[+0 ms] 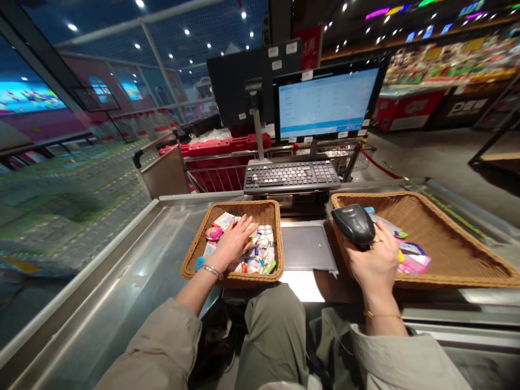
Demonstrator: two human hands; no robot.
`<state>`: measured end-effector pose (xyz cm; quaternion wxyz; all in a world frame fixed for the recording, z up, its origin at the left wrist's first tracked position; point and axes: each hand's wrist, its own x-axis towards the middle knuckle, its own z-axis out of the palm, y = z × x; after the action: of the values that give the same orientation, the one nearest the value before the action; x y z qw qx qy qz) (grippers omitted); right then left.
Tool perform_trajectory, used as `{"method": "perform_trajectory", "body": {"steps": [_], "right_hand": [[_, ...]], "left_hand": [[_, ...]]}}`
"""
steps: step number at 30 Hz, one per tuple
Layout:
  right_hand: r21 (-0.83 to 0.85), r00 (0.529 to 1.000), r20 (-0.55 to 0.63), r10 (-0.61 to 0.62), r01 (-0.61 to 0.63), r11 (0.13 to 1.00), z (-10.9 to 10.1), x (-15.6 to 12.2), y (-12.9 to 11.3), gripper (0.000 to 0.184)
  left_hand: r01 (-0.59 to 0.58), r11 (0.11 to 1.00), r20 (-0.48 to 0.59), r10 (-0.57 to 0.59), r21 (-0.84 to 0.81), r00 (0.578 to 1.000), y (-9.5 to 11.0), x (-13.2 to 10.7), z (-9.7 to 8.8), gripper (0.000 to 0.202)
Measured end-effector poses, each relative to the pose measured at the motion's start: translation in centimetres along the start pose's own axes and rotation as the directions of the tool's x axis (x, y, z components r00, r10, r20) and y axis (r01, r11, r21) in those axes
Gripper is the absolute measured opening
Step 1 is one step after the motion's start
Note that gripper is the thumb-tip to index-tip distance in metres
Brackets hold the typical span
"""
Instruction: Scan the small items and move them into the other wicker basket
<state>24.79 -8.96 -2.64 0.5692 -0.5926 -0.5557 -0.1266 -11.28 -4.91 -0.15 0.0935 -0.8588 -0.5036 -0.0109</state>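
Note:
My left hand (234, 241) reaches into the left wicker basket (194, 254) and rests with fingers spread on top of several small colourful packets (260, 254). My right hand (374, 262) is wrapped round the grip of a black handheld barcode scanner (354, 223), held over the left edge of the right wicker basket (455, 244). A few packets (412, 259) lie in that right basket beside the hand.
A flat scanner plate (306, 248) lies between the baskets on the steel checkout counter (134, 271). Behind stand a keyboard (291, 175), a lit monitor (327, 102) and red shopping carts (219, 157). My knees (272, 325) are below the counter.

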Motion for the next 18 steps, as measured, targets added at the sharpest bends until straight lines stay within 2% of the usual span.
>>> {"method": "perform_trajectory", "body": {"steps": [4,10,15,18], "right_hand": [[-0.01,1.0,0.019,-0.016,0.017,1.0,0.2,-0.2,-0.2,0.035],[-0.022,0.999,0.039,-0.012,0.013,1.0,0.3,-0.4,-0.5,0.037],[-0.024,0.999,0.049,0.01,-0.008,1.0,0.4,-0.5,-0.3,0.035],[-0.019,0.998,0.059,0.004,-0.003,1.0,0.5,-0.6,-0.3,0.035]], "left_hand": [[0.006,1.0,0.161,-0.005,-0.004,0.987,-2.9,-1.3,-0.8,0.065],[-0.015,1.0,0.295,0.021,-0.023,0.955,-7.1,-1.4,-1.6,0.069],[-0.081,0.995,0.424,0.101,-0.065,0.9,-8.4,-0.4,-2.0,0.059],[-0.136,0.988,0.414,0.155,-0.076,0.897,-8.6,-0.2,-1.3,0.053]]}}
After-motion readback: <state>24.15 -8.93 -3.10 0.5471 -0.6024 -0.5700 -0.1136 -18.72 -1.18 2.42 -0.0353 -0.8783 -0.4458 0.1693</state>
